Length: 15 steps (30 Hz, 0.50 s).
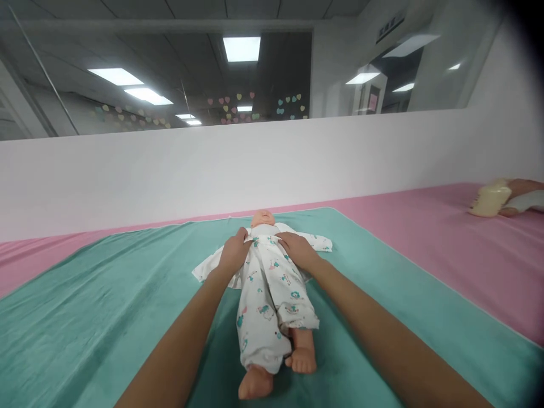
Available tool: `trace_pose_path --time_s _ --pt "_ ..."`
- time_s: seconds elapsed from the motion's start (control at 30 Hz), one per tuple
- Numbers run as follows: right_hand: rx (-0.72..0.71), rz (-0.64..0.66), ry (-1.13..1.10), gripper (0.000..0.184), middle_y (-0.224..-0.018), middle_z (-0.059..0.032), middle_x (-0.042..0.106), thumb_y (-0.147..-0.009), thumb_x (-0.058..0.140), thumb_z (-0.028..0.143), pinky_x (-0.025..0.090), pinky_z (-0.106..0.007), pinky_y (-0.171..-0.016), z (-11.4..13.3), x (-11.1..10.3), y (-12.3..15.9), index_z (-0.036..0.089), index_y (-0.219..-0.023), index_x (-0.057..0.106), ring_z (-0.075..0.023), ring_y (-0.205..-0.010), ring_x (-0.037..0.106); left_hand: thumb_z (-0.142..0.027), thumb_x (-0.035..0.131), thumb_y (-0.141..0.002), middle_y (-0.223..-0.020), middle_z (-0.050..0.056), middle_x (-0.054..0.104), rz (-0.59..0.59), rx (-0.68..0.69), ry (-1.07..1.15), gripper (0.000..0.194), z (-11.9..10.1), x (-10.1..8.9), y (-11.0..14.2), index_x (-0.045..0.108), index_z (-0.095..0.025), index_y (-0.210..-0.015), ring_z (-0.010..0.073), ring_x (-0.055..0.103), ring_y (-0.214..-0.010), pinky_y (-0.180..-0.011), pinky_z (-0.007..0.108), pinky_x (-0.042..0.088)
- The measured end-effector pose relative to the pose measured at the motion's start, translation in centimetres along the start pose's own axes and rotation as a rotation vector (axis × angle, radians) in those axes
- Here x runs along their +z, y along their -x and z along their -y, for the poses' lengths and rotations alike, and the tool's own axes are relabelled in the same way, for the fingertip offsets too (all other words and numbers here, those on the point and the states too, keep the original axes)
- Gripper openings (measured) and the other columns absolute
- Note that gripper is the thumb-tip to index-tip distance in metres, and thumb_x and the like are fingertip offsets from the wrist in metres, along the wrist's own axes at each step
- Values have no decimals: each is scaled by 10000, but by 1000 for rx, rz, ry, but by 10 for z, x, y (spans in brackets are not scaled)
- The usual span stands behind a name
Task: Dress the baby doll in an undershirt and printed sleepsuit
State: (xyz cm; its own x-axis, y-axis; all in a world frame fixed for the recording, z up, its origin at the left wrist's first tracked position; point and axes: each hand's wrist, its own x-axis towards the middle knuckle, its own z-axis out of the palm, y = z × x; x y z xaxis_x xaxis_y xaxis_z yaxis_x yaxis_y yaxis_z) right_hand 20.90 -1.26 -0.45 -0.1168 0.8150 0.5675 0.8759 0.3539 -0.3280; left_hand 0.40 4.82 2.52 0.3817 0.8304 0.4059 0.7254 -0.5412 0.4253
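A baby doll point(263, 218) lies on its back on a green cloth point(140, 300), its feet towards me. It wears white printed trousers point(272, 283) and a white printed top point(317, 241) with the sleeves spread out. My left hand point(235, 249) has its fingers closed on the trousers' waistband at the doll's left-hand side in view. Across from it, my right hand point(296, 248) grips the waistband on the other side, thumb and fingers at the fabric. Both bare feet of the doll stick out of the trouser legs.
Pink cloth point(425, 243) lies beyond and right of the green one. At the far right stands a pale yellow bottle-like object point(491, 198), beside what looks like another doll's limb point(525, 187). A white wall point(191, 170) with windows rises behind.
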Motion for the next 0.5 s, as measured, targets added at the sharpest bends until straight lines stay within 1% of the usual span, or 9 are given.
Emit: trace_pose_path --time_s 0.07,0.13,0.2,0.3,0.4,0.5 --pt "33 14 36 294 -1018 -63 626 -901 320 262 377 -292 -823 -1 -3 -8 202 -1057 562 -178 -941 550 -323 442 -808 -607 -10 497 -29 -9 10 103 1 3 -10 434 -223 -828 180 483 -587 -528 241 254" --pt "90 11 30 262 -912 -41 650 -887 356 267 380 -272 -758 -5 -4 -18 214 -991 591 -174 -841 568 -342 451 -803 -622 -5 515 -59 -38 37 122 2 8 -17 445 -221 -815 177 486 -596 -533 239 258" --pt "173 -17 -21 226 -871 -22 657 -860 404 264 376 -263 -739 -13 0 -29 236 -951 609 -175 -812 570 -380 481 -783 -665 7 546 -71 -62 64 165 4 13 -23 469 -215 -788 178 500 -640 -549 237 269" --pt "319 -76 -77 210 -876 -24 655 -833 425 265 381 -263 -729 -26 12 -39 232 -887 625 -178 -826 567 -448 532 -734 -702 11 566 -44 -73 127 248 6 17 -29 506 -201 -726 173 504 -684 -563 237 281" --pt "430 -102 -83 246 -849 -42 644 -825 407 339 393 -273 -688 -35 24 -37 205 -836 613 -183 -792 566 -502 537 -711 -671 -9 547 43 -106 297 320 8 16 -28 521 -186 -670 147 489 -655 -562 232 302" --pt "520 -118 -104 310 -790 -42 626 -791 421 467 392 -279 -637 -39 29 -27 205 -798 586 -189 -732 557 -548 536 -696 -675 -7 548 220 -160 578 383 11 7 -19 553 -165 -695 131 490 -630 -553 228 342"
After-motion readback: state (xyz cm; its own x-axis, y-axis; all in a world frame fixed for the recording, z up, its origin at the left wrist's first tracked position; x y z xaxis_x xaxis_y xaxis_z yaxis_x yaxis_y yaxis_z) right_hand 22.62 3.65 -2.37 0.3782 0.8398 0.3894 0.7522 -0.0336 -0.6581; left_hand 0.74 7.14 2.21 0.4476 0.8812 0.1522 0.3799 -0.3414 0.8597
